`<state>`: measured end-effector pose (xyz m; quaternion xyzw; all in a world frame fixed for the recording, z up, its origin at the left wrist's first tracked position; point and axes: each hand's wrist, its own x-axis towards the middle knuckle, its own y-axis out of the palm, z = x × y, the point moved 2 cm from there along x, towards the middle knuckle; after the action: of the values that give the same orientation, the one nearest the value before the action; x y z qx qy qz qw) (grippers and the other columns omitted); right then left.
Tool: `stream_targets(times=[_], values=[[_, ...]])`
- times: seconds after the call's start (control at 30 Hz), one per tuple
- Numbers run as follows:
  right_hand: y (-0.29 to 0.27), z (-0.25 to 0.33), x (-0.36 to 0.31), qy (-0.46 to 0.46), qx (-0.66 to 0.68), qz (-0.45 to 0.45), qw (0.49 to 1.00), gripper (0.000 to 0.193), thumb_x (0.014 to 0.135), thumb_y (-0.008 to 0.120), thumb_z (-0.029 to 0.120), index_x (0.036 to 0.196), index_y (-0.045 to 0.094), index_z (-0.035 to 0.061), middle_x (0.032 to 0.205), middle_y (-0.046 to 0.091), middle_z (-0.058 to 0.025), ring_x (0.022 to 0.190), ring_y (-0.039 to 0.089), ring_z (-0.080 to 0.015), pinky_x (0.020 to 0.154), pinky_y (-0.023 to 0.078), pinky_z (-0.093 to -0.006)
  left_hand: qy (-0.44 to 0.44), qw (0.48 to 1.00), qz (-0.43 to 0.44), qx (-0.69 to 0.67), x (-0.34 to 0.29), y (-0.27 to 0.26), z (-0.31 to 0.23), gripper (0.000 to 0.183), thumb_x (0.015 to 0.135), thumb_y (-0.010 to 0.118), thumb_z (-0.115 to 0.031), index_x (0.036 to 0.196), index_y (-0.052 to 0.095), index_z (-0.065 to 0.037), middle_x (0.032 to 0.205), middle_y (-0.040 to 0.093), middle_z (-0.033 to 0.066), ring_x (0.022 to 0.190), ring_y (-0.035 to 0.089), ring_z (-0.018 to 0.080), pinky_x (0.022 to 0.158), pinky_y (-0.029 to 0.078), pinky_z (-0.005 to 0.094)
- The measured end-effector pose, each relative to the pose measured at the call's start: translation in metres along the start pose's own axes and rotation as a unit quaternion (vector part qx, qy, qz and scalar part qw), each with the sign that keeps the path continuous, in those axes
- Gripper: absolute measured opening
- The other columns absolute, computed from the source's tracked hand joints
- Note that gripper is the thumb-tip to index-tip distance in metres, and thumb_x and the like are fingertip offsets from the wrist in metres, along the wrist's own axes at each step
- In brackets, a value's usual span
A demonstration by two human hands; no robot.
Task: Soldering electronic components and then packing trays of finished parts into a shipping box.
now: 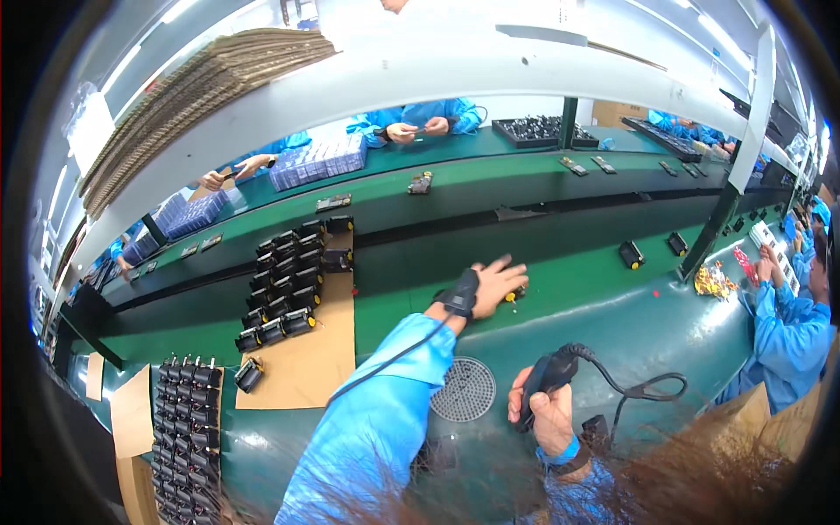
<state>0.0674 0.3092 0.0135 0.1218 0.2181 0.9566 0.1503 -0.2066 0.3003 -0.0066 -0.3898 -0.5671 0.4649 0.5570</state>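
My left hand (499,287) reaches over the green conveyor belt (411,289) with its fingers stretched out and apart. Just under its edge shows a small black part with a yellow piece (514,296), mostly hidden by the hand; whether they touch I cannot tell. A black band with a cable sits on my left wrist. My right hand (553,420) is wrapped round a black corded hand tool (549,374), whose exact kind is unclear. It is held above the bench, beside a round perforated grey disc (463,390).
Rows of black cylindrical units (289,271) stand on cardboard (332,367) at left, with more stacked (186,437) near the left edge. Two such units (631,255) sit on the belt at right. A shelf beam (420,74) crosses overhead. Co-workers (779,324) sit right and across.
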Motion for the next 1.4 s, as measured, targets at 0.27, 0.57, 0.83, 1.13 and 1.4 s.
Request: stream_targets(times=[0.27, 0.57, 0.83, 1.13, 1.4], values=[[-0.011, 0.007, -0.006, -0.034, -0.048, -0.075, 0.995, 0.061, 0.090, 0.076, 0.054, 0.108, 0.059, -0.0013, 0.078, 0.062, -0.0073, 0.068, 0.061, -0.0164, 0.064, 0.051, -0.0302, -0.045, 0.995, -0.005, -0.092, -0.047, -0.052, -0.013, 0.063, 0.073, 0.084, -0.016, 0.131, 0.063, -0.002, 0.114, 0.066, 0.0135, 0.109, 0.059, 0.0340, 0.094, 0.054, 0.0424], [-0.007, 0.003, -0.001, -0.040, -0.100, -0.089, 0.990, 0.071, 0.088, 0.074, 0.062, 0.111, 0.058, -0.0029, 0.078, 0.062, -0.0074, 0.070, 0.063, -0.0164, 0.065, 0.052, -0.0301, -0.207, 0.938, -0.011, -0.278, -0.233, -0.131, -0.121, 0.080, 0.071, 0.092, -0.036, 0.139, 0.061, -0.005, 0.112, 0.061, 0.0124, 0.107, 0.057, 0.0310, 0.095, 0.048, 0.0427], [-0.005, -0.002, -0.007, -0.029, -0.125, -0.082, 0.988, 0.078, 0.084, 0.076, 0.067, 0.112, 0.056, -0.0027, 0.073, 0.062, -0.0068, 0.064, 0.062, -0.0164, 0.060, 0.053, -0.0310, -0.155, 0.955, 0.049, -0.246, -0.251, -0.112, -0.174, 0.068, 0.079, 0.086, -0.035, 0.137, 0.063, -0.009, 0.118, 0.060, 0.0063, 0.108, 0.057, 0.0260, 0.093, 0.050, 0.0404], [0.029, 0.024, 0.006, -0.092, -0.105, -0.032, 0.990, 0.077, 0.087, 0.057, 0.079, 0.110, 0.046, 0.0062, 0.071, 0.054, -0.0051, 0.056, 0.055, -0.0174, 0.055, 0.050, -0.0345, -0.157, 0.968, -0.001, -0.198, -0.259, -0.104, -0.183, 0.069, 0.082, 0.084, -0.036, 0.140, 0.061, -0.008, 0.122, 0.058, 0.0067, 0.112, 0.055, 0.0268, 0.093, 0.047, 0.0422], [0.050, 0.016, 0.022, -0.108, -0.105, -0.004, 0.989, 0.076, 0.091, 0.049, 0.080, 0.110, 0.044, 0.0076, 0.076, 0.052, -0.0046, 0.059, 0.054, -0.0157, 0.058, 0.049, -0.0335, -0.154, 0.952, 0.009, -0.266, -0.262, -0.104, -0.179, 0.065, 0.087, 0.080, -0.030, 0.141, 0.057, -0.003, 0.127, 0.054, 0.0104, 0.117, 0.051, 0.0282, 0.095, 0.044, 0.0441]])
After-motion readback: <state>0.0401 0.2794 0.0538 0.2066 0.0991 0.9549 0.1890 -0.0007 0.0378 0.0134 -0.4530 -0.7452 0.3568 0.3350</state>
